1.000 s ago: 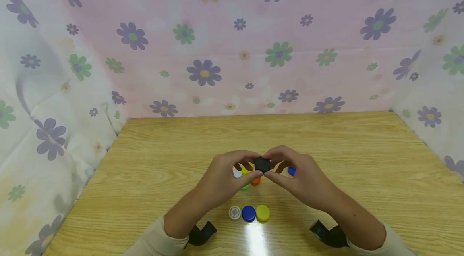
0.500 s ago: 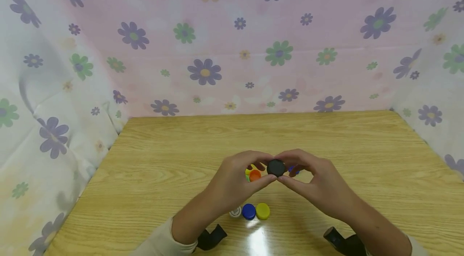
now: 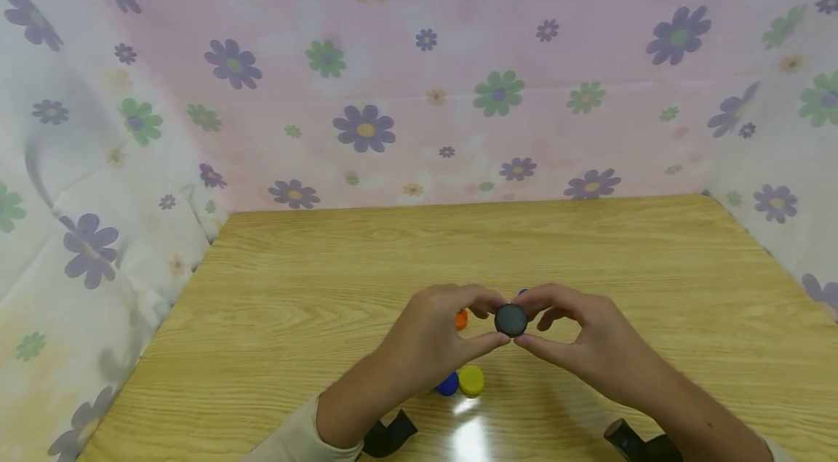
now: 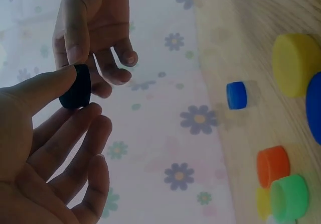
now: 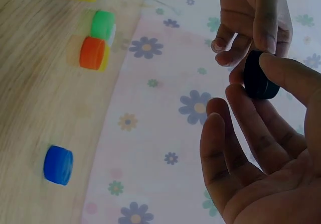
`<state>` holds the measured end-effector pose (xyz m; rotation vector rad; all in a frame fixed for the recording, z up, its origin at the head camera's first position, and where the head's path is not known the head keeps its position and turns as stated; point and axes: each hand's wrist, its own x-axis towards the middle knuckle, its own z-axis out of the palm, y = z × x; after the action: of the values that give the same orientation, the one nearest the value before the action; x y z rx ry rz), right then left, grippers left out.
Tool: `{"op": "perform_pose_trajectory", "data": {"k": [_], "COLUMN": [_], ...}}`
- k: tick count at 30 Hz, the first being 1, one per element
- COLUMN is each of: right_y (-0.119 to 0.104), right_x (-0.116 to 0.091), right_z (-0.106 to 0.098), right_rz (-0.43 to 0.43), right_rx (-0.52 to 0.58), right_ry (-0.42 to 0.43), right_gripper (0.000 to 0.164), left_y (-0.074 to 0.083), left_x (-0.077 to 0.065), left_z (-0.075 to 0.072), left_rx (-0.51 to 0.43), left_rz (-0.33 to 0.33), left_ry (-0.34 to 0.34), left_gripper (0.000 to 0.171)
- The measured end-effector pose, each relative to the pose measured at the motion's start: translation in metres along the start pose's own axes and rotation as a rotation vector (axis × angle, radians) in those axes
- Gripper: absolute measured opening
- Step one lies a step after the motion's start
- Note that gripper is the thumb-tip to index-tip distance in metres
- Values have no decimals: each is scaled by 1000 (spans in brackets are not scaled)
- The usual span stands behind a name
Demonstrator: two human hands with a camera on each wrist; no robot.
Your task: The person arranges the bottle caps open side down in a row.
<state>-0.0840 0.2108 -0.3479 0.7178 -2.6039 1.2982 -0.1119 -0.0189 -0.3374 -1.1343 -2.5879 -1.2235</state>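
Note:
A black bottle cap (image 3: 511, 320) is raised above the table, its round face toward the head camera. My left hand (image 3: 432, 331) pinches it from the left between thumb and forefinger. From the right, my right hand (image 3: 596, 331) pinches the same cap, the two thumb tips close together under it. Both wrist views show the cap's dark side, with the other fingers loosely bent. Behind my left hand an orange cap (image 3: 461, 319) partly shows. A blue cap (image 5: 58, 164) lies beyond my right hand, mostly hidden in the head view.
Nearer the front edge are a yellow cap (image 3: 471, 380) and another blue cap (image 3: 448, 383). A green cap (image 4: 289, 198) and a small yellow cap (image 4: 263, 202) stand against the orange one. Floral cloth (image 3: 406, 84) walls the wooden table (image 3: 314, 265) at back and sides.
Both hands have shifted right with the black cap, which has tilted to show a greyer face. My left hand and forearm now cover the white cap and the grey-white one in the head view.

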Motion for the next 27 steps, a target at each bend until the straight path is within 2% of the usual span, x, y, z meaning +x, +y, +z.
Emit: {"op": "perform_pose_trajectory", "data": {"k": [8,19,27], "right_y": [20,44,55], "right_x": [4,6,5], "right_z": [11,25,33], "right_rz": [-29,159,151], "right_rx": [13,77,74], "right_ry": [-97,-328,-421], "right_gripper": [26,28,25], "left_y": [-13,-34,-39], "left_x": [-2,0,-3], "left_z": [8,27,37], "left_rx": [79,131,219], "left_rz": [-74,-231,-237], "left_ry": [-97,-284,-360], "left_gripper": [28,21,23]}}
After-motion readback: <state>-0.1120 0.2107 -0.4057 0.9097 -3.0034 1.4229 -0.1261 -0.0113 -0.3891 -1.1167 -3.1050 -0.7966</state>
